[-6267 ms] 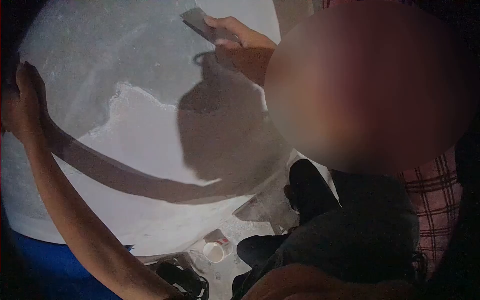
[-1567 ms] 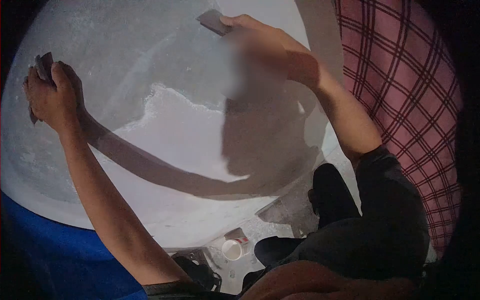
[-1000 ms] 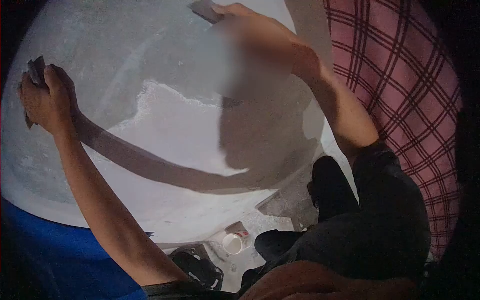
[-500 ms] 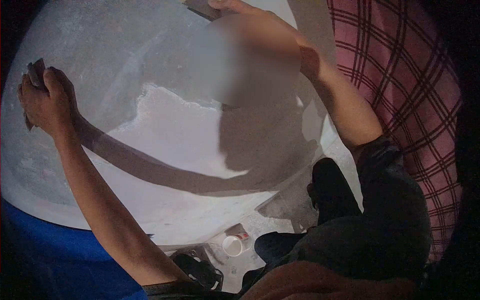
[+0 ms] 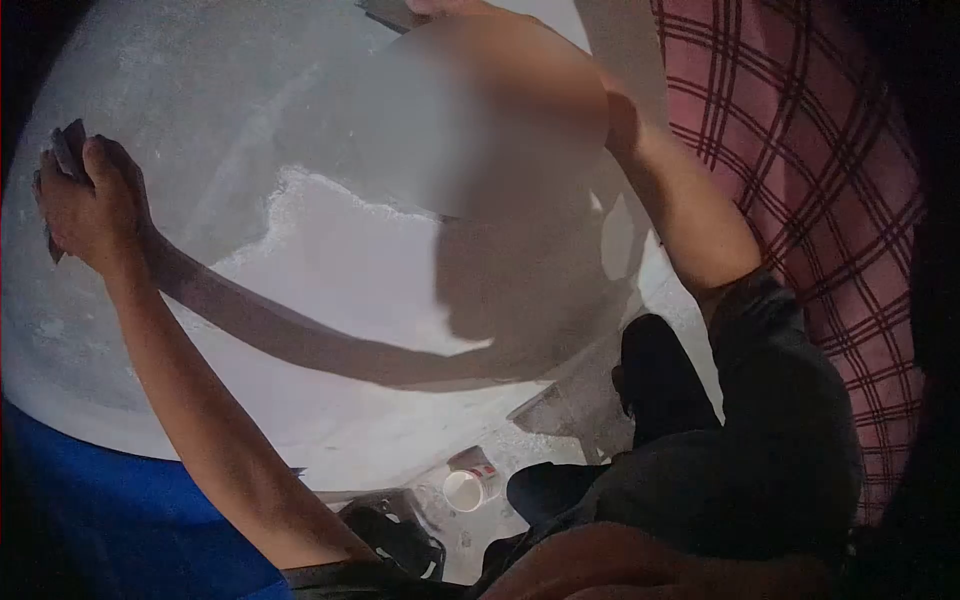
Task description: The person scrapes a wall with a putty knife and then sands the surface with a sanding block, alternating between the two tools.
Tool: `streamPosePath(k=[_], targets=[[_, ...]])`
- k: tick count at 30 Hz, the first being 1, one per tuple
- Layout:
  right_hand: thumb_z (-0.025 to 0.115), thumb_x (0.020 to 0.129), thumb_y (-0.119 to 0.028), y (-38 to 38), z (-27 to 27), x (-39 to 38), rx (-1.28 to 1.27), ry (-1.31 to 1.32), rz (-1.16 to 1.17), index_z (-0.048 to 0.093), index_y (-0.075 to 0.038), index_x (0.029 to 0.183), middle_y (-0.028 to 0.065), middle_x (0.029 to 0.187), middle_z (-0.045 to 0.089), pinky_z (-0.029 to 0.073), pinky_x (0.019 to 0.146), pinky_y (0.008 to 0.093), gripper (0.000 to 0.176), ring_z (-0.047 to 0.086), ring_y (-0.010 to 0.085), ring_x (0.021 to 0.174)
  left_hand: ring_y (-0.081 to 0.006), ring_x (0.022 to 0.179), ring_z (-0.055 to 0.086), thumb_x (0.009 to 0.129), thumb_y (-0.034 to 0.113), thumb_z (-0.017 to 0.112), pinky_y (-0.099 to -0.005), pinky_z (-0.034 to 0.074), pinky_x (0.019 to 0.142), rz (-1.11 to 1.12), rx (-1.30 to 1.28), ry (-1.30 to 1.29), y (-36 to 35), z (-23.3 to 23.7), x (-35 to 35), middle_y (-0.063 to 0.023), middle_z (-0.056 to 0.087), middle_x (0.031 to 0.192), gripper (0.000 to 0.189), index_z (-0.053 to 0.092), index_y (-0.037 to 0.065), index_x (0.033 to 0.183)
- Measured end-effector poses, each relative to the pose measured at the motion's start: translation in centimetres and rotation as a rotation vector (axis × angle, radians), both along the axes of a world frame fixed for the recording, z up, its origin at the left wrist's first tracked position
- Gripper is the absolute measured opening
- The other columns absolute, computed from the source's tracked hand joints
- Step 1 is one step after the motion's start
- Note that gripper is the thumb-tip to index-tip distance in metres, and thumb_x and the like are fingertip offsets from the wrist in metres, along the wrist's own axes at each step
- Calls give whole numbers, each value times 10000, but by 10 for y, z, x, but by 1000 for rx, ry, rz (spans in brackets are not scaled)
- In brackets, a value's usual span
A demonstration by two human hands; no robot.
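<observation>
Head view: left hand point(image 5: 90, 205) is clenched round a dark pad point(image 5: 66, 150), pressing it to the wall point(image 5: 330, 270) at far left. Pad looks thin, light and bendy, probably gritty; best pinched folded, fingers over its edge. Right hand is out of sight. Co-worker's hand point(image 5: 440, 8) is up top.

No readable text anywhere, red label on small cup point(image 5: 467, 488) too blurred
</observation>
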State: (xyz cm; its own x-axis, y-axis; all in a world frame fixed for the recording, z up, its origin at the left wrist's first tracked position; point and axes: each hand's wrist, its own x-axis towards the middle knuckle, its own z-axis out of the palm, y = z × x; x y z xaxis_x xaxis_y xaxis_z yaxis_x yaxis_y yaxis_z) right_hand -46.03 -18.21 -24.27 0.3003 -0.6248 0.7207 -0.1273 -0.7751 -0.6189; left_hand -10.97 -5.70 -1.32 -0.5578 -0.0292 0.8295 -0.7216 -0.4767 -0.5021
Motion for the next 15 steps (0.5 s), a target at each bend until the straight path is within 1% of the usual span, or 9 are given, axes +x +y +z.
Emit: streamPosePath(k=[2,5,7,8,10,11,13,14,15], targets=[[449,1064,-318,5,-3,0,42,-21,-3,447,-93,1491,204,993,696,545,813,444,483,704,278,844,-444,1217,580,937,475,572,-526,444,1025,-26,-14,10,-2,-4,2,-256,625,1272,626,598,-5,1337],[437,1068,-308,-1,-6,4,23,41,44,438,-93,1498,218,1017,695,550,830,439,481,706,285,854,-439,1238,568,938,466,569,-527,433,1040,4,-19,-7,0,3,7,-256,618,1290,618,596,0,1343],[440,1068,-299,-13,-3,8,-169,-14,-55,428,-99,1505,223,1044,694,554,837,443,480,711,291,857,-437,1266,546,937,471,570,-534,413,1060,-4,7,17,-3,5,10,-255,611,1309,622,595,3,1346],[440,1068,-299,-13,-8,7,-160,-12,-57,428,-99,1505,223,1044,694,554,837,443,480,711,291,857,-437,1266,546,937,471,570,-534,413,1060,-6,16,18,-5,3,11,-255,611,1309,622,595,3,1346],[446,1066,-301,-1,-7,7,-49,-22,-16,420,-102,1509,216,1100,693,550,861,464,486,714,308,884,-435,1294,526,937,488,567,-532,401,1079,-44,-20,-59,-4,-1,10,-254,600,1337,639,591,7,1357],[446,1066,-301,0,-6,7,-50,-19,-13,420,-102,1509,216,1100,693,550,861,464,486,714,308,884,-435,1294,526,937,488,567,-532,401,1079,-41,-21,-57,-4,-2,10,-254,600,1337,639,591,7,1357],[438,1069,-306,-1,-3,4,1,120,-18,421,-103,1508,214,1150,686,536,908,483,484,707,324,951,-428,1319,510,941,509,554,-529,395,1093,-68,-27,45,-5,-3,7,-252,587,1365,659,583,12,1373],[438,1069,-306,-5,-5,6,-5,118,-19,421,-103,1508,214,1150,686,536,908,483,484,707,324,951,-428,1319,510,941,509,554,-529,395,1093,-69,-34,43,-4,-1,8,-252,587,1365,659,583,12,1373],[439,1068,-317,-10,-9,10,-110,58,-58,422,-105,1509,216,1160,684,531,926,481,490,702,328,978,-428,1316,515,940,513,552,-528,401,1090,-31,-31,44,-3,1,10,-251,586,1368,666,578,14,1381]])
